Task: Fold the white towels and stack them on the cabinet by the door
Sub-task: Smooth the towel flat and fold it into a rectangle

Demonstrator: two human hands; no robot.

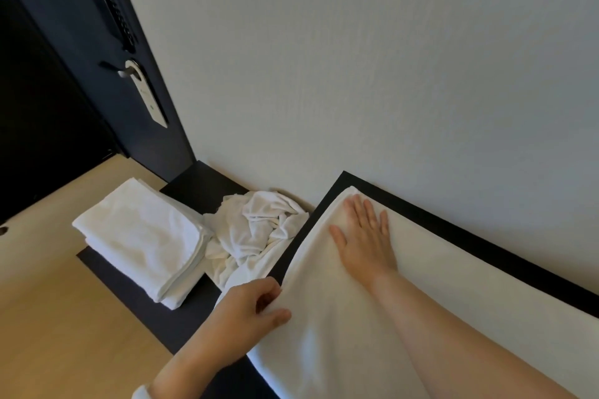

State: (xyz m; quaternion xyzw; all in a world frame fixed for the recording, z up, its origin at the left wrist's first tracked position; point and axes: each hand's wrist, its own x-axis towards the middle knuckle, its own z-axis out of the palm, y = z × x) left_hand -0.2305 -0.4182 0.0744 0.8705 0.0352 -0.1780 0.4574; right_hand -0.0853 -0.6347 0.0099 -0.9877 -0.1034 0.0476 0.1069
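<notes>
Left grip (251, 304) pinches the spread towel (340, 340) edge, right grip (364, 236) flat atop it, folded stack (139, 236) on cabinet (181, 317)

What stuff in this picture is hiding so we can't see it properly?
All in the head view:
1. The spread towel: the right and bottom picture edges cut it off, so its full length is not in view.
2. The crumpled heap: its own folds hide how many towels are in it.
3. The door hanger: its print is too small to read.
</notes>
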